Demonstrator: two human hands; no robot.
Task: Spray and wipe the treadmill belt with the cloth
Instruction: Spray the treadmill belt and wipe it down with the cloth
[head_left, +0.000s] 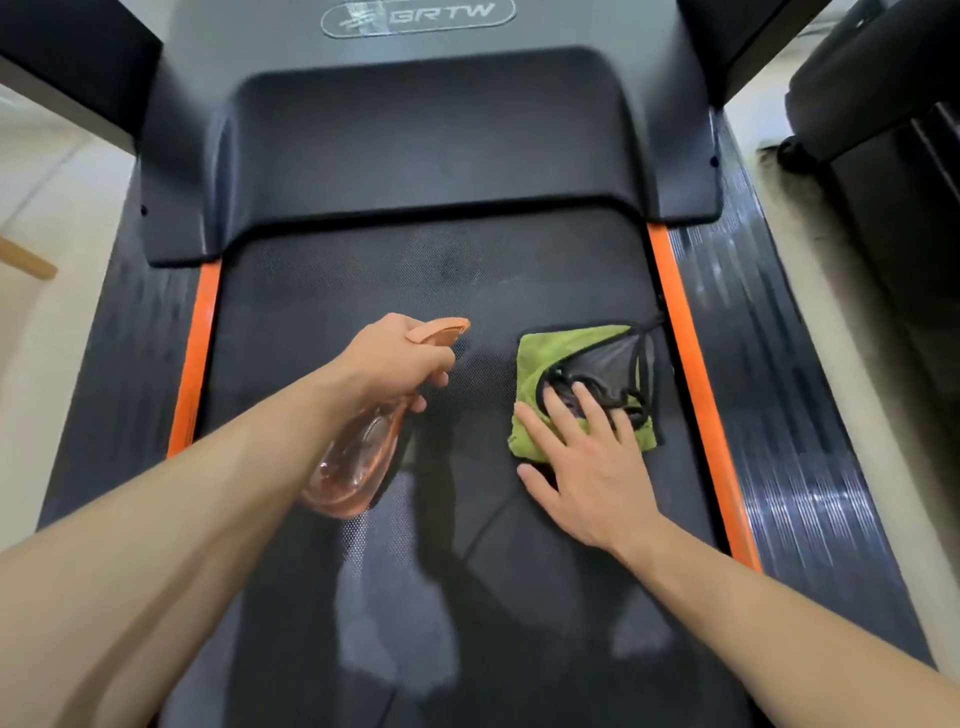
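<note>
Cloth (540, 358), green with a dark mesh panel and black cord trim, lay flat on the treadmill belt (415, 270), a little way short of the motor cover (426, 140) and under that cover's right end. The right hand (587, 467) rested on it with straight, spread fingers, fingertips on the half of the cloth farther from the cover and the palm partly on the bare belt. The left hand (400, 358) was curled around the neck of 1 orange spray bottle (353, 462), raised above the belt under the cover's middle, with the nozzle aimed roughly toward the cover. Whether a finger sat on the trigger could not be told.

The cloth looked soft, light and limp, so it would likely bunch or fold if dragged by 1 edge. A flat palm over its middle seemed the better hold, clear of the loose cord, which might snag. The bottle looked like rigid, smooth plastic with only a little liquid in it, so light and best held at the neck. The belt's textured surface would probably drag on the fabric.
</note>
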